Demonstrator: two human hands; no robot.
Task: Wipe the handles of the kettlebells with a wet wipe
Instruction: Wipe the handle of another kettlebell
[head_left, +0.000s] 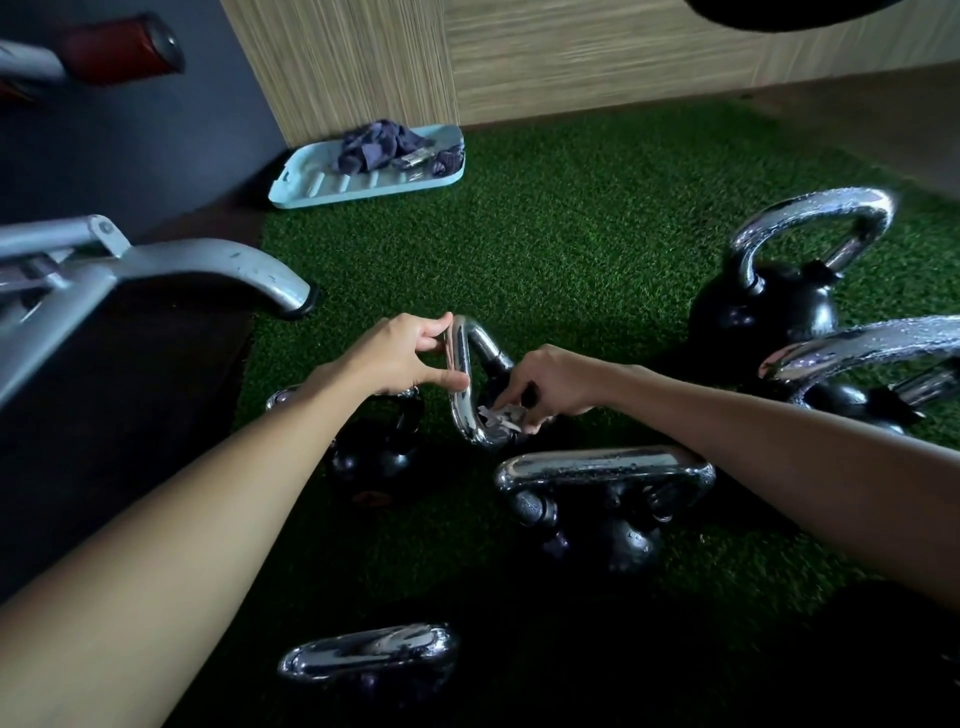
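My left hand (415, 358) pinches one handle (461, 364); my right hand (556, 384) clamps the wipe (501, 415) to it. I judge the other handles (602, 464) remain

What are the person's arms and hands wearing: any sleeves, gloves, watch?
Nothing visible. Left forearm and right forearm are bare up to the frame edge, no sleeves. Left hand and right hand: no gloves, rings, watch or wristbands in view.
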